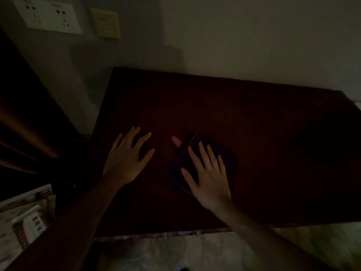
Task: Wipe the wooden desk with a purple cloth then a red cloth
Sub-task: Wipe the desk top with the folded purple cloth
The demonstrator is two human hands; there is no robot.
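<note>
Wooden desk point(254, 133), dim light | purple cloth point(195, 153) folded, near front centre | right hand point(209, 178) flat, fingers spread, pressing it | left hand point(125, 159) splayed, empty, beside cloth

Very dim and grainy throughout, with the dark reddish-brown wooden desk top point(254, 124) nearly black toward its right end, faint light on the pale wall point(254, 36) behind it, soft shadow left of it, slight wide-angle bending along its edges, mild blur everywhere.
</note>
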